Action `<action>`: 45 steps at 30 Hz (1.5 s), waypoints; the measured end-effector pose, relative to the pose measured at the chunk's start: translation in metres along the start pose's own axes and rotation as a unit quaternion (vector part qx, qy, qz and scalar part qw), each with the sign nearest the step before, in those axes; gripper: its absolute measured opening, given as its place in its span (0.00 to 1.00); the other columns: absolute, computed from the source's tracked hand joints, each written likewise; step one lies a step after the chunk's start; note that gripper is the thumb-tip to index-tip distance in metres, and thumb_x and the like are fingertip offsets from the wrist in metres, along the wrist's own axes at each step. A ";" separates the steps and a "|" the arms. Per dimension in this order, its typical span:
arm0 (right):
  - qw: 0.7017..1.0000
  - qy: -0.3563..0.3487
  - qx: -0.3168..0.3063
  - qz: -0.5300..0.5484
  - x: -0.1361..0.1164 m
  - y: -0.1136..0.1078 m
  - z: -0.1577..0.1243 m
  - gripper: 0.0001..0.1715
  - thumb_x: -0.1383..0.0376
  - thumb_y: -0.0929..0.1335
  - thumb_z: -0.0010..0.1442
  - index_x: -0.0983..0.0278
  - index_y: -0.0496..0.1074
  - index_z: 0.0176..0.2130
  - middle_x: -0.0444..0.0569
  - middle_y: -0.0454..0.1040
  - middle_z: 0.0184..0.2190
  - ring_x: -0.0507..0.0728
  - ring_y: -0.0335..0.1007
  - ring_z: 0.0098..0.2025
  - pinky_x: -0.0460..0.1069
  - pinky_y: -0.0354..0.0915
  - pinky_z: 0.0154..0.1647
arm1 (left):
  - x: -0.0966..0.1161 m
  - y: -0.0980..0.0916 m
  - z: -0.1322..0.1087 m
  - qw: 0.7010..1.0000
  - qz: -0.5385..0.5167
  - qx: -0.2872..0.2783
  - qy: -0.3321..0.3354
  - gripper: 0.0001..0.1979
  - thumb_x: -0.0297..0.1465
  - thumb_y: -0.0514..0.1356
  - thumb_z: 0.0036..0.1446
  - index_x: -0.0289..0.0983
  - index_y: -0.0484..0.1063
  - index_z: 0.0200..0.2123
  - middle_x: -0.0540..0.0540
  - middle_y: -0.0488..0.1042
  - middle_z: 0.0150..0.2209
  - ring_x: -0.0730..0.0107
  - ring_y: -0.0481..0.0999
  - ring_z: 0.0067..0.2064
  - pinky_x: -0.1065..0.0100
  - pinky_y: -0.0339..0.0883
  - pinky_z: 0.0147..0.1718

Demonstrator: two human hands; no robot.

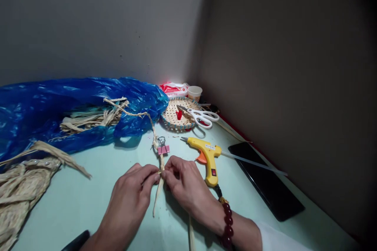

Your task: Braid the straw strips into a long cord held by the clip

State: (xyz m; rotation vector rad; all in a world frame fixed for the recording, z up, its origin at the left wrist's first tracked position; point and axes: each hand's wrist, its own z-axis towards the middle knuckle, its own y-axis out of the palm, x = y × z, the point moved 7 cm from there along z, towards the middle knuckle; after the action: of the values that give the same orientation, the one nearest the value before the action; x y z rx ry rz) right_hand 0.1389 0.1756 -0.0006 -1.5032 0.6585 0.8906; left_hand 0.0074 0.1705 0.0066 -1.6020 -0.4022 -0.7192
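Observation:
A thin braid of pale plant fibre [161, 161] runs from the blue bag toward me, with a pink binder clip [163, 149] gripping it just above my fingers. My left hand [132, 188] pinches the strands at the braid's lower end from the left. From the right, my right hand [185, 184] pinches the same spot, its fingertips almost meeting the left ones. One loose strand [158, 198] hangs below the fingers. Another strand [191, 235] comes out under my right wrist, which wears a dark red bead bracelet [228, 219].
A yellow glue gun [209, 153] lies right of my hands, beside a black phone [265, 180]. Behind are a woven basket [169, 115], white-handled scissors [203, 117], a paper cup [194, 93] and a red-white packet [174, 88]. Left are the blue plastic bag [88, 90] of fibre and a woven straw piece [26, 188].

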 end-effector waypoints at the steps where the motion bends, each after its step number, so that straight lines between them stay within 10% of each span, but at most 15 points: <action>1: 1.000 -0.010 0.007 -0.015 -0.002 -0.001 0.000 0.08 0.69 0.64 0.58 0.64 0.65 0.27 0.41 0.66 0.20 0.49 0.57 0.23 0.45 0.49 0.25 | 0.000 0.001 -0.001 1.000 -0.005 -0.012 -0.015 0.14 0.38 0.50 0.61 0.40 0.69 0.27 0.48 0.75 0.28 0.61 0.72 0.35 0.63 0.61 0.37; 8: 0.989 0.012 -0.016 0.145 0.004 0.005 0.003 0.08 0.72 0.64 0.56 0.65 0.67 0.25 0.42 0.68 0.20 0.49 0.60 0.23 0.44 0.52 0.25 | 0.001 0.017 -0.015 0.993 -0.108 0.006 -0.052 0.13 0.41 0.52 0.61 0.40 0.69 0.30 0.54 0.73 0.23 0.72 0.71 0.23 0.74 0.62 0.22; 11: 0.954 0.066 -0.058 0.287 0.013 0.013 0.005 0.05 0.71 0.66 0.55 0.66 0.68 0.27 0.41 0.65 0.18 0.48 0.56 0.20 0.43 0.50 0.21 | 0.010 0.015 -0.022 0.993 -0.003 0.089 0.074 0.08 0.32 0.53 0.63 0.39 0.70 0.33 0.53 0.75 0.25 0.73 0.74 0.25 0.74 0.66 0.26; 15: 0.923 0.097 -0.091 0.361 0.015 0.016 0.004 0.06 0.67 0.67 0.54 0.67 0.69 0.27 0.38 0.60 0.13 0.47 0.52 0.16 0.43 0.48 0.20 | 0.028 0.022 -0.040 0.917 0.217 0.175 0.287 0.11 0.22 0.51 0.61 0.33 0.69 0.46 0.47 0.76 0.29 0.71 0.77 0.27 0.72 0.69 0.27; 22: 0.868 0.130 -0.121 0.464 0.009 0.018 0.002 0.09 0.64 0.70 0.49 0.68 0.68 0.26 0.43 0.69 0.19 0.47 0.59 0.20 0.44 0.55 0.26 | 0.046 0.034 -0.054 0.840 0.329 0.201 0.383 0.15 0.17 0.48 0.57 0.27 0.69 0.46 0.39 0.79 0.33 0.66 0.79 0.29 0.71 0.69 0.26; 25: 0.869 0.137 -0.113 0.461 0.012 0.016 0.002 0.07 0.67 0.70 0.47 0.68 0.68 0.26 0.41 0.68 0.17 0.47 0.58 0.19 0.44 0.50 0.23 | 0.046 0.013 -0.045 0.905 0.200 0.184 0.328 0.10 0.23 0.53 0.60 0.34 0.71 0.43 0.43 0.77 0.34 0.65 0.77 0.34 0.68 0.69 0.34; 29: 0.880 0.145 -0.110 0.439 0.013 0.012 0.001 0.04 0.69 0.68 0.49 0.68 0.67 0.27 0.44 0.72 0.19 0.45 0.47 0.17 0.44 0.41 0.20 | 0.010 -0.012 -0.009 0.990 -0.040 0.127 0.045 0.08 0.35 0.54 0.62 0.40 0.71 0.38 0.47 0.75 0.36 0.64 0.75 0.39 0.66 0.65 0.40; 34: 0.883 0.138 -0.129 0.429 0.012 0.010 -0.001 0.02 0.68 0.66 0.53 0.66 0.67 0.30 0.42 0.69 0.19 0.46 0.52 0.18 0.44 0.43 0.20 | -0.003 0.031 0.012 0.918 -0.356 -0.144 -0.095 0.10 0.40 0.57 0.59 0.38 0.66 0.33 0.54 0.67 0.24 0.76 0.64 0.22 0.75 0.58 0.21; 38: 0.939 0.080 -0.124 0.311 0.017 0.008 0.002 0.05 0.69 0.64 0.58 0.67 0.69 0.33 0.44 0.71 0.23 0.48 0.57 0.22 0.44 0.50 0.24 | -0.011 0.042 0.013 0.897 -0.398 -0.152 -0.114 0.11 0.38 0.56 0.59 0.37 0.65 0.30 0.57 0.61 0.22 0.83 0.48 0.18 0.76 0.39 0.16; 45: 0.996 -0.019 -0.075 -0.049 0.000 -0.006 -0.005 0.11 0.69 0.61 0.61 0.65 0.71 0.32 0.48 0.72 0.24 0.52 0.62 0.26 0.46 0.49 0.26 | -0.008 0.038 0.007 0.929 -0.326 -0.105 -0.139 0.12 0.41 0.56 0.57 0.38 0.63 0.31 0.59 0.57 0.20 0.79 0.49 0.19 0.74 0.42 0.17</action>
State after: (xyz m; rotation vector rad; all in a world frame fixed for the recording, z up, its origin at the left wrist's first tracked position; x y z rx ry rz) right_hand 0.1445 0.1718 0.0022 -1.6334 0.4950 0.9065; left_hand 0.0267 0.1723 -0.0275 -1.7881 -1.1321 -1.0599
